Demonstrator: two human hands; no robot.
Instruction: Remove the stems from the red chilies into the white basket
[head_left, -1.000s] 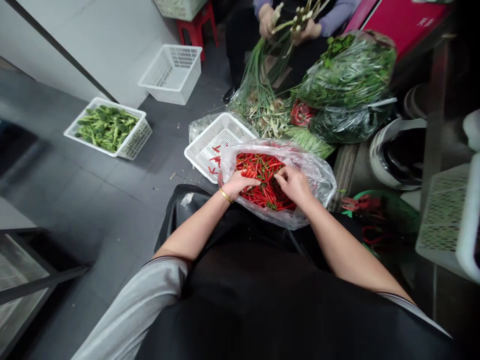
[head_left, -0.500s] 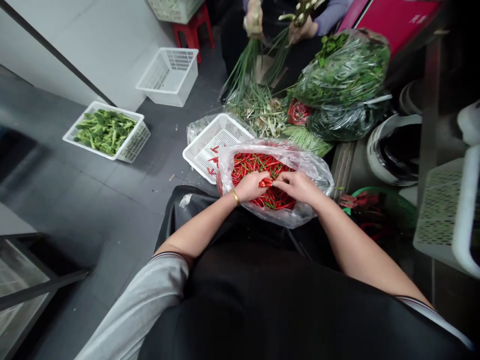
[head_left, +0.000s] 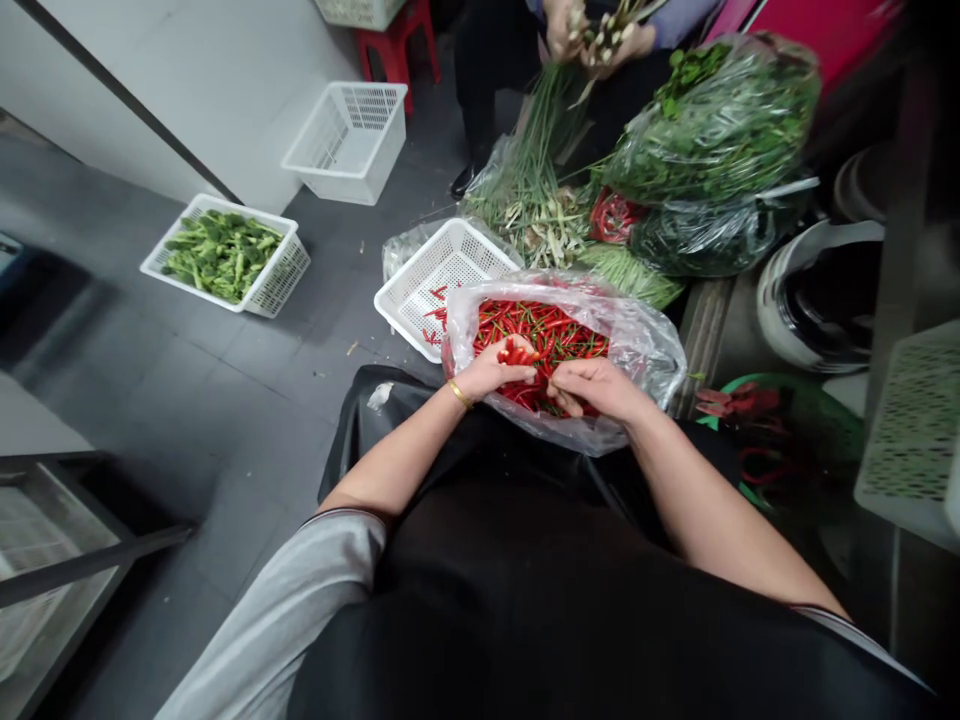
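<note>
Since the frame half a second earlier, the person's right hand (head_left: 592, 385) had drawn slightly away from the left hand (head_left: 484, 375), which had turned its palm upward. In the head view, the left hand was half curled around a small bunch of red peppers (head_left: 516, 352), thumb extended. The right hand's fingers were bent close together just beside it; whether they pinched a pepper could not be told. More peppers (head_left: 551, 325) filled the plastic bag (head_left: 646, 345) beneath both hands, near a white basket (head_left: 409, 285).

A pale wall (head_left: 217, 90) meets grey tiled floor (head_left: 247, 400); a red stool (head_left: 392, 52) stands nearby.
</note>
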